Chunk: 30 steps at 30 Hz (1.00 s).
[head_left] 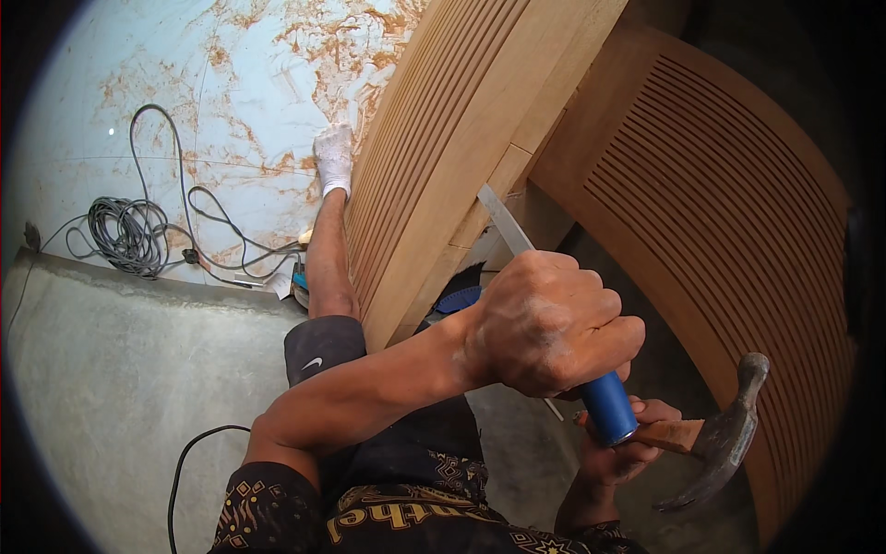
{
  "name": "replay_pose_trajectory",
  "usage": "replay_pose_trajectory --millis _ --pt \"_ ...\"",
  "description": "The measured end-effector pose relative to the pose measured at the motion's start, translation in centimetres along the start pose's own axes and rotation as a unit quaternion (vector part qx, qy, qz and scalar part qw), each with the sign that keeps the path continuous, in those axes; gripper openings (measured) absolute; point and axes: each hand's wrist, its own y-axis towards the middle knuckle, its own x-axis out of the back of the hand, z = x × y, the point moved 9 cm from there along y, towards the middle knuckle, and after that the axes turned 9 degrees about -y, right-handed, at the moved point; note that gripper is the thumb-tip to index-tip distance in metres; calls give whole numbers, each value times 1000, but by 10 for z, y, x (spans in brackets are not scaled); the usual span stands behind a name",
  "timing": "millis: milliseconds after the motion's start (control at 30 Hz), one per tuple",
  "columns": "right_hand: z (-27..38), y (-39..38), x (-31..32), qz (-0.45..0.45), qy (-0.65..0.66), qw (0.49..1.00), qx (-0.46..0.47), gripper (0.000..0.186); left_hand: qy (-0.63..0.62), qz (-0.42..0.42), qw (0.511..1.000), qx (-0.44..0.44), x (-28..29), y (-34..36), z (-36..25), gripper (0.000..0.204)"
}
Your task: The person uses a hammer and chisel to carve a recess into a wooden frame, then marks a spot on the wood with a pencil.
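My left hand (563,323) is closed in a fist round the blue handle (607,406) of a chisel. The chisel's flat steel blade (506,220) slants up and left, its tip at the edge of a slatted wooden panel (489,120) by a joint in the frame. Below it, my right hand (632,443) grips a claw hammer by its wooden handle (669,434), close under the metal head (734,439). The hammer head points right, away from the chisel's butt end. Part of my right hand is hidden behind the blue handle.
A second curved slatted panel (701,175) stands at the right. My left leg (330,249), with a white sock (334,152), lies along the near panel. A coiled grey cable (129,235) rests on dusty pale tiles (249,102) at the left. Grey concrete (120,369) lies below a raised edge.
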Motion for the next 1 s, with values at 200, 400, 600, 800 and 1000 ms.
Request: replay_pose_trajectory --millis 200,400,600,800,1000 --pt "1 1 0 4 -4 1000 7 68 2 4 1000 2 0 0 0 23" --pt "-16 -6 14 -18 21 1000 10 76 -3 1 1000 2 -2 1 0 23" --pt "-19 -7 16 -24 17 1000 -3 77 -4 0 1000 5 -2 1 1 23" --pt "13 -8 11 -4 -28 991 128 60 22 5 1000 5 -3 3 3 31" --pt "14 -7 11 103 -124 974 162 38 17 -4 1000 2 -1 3 3 32"
